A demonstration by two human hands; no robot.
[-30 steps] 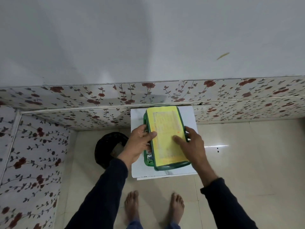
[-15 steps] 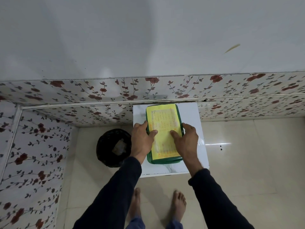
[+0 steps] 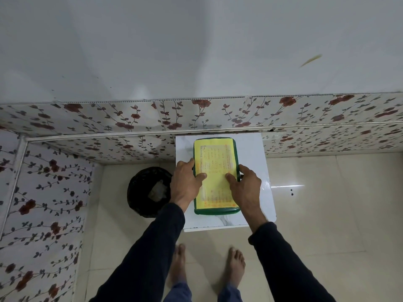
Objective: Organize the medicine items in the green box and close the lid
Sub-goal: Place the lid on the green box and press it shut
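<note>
The green box lies on a small white table, its lid down flat and covered by a yellow printed label. My left hand clasps the box's left side, thumb pressed on the lid. On the right side my right hand holds the box the same way, thumb on the lid. The medicine items are hidden inside.
A black waste bin with crumpled paper stands on the floor left of the table. Floral-tiled walls rise behind and to the left. My bare feet stand on the beige floor tiles before the table.
The lid, tilted and showing a gap at the left a second ago, now lies flat on the box. The box has been squared on the table and both hands shifted inward.
</note>
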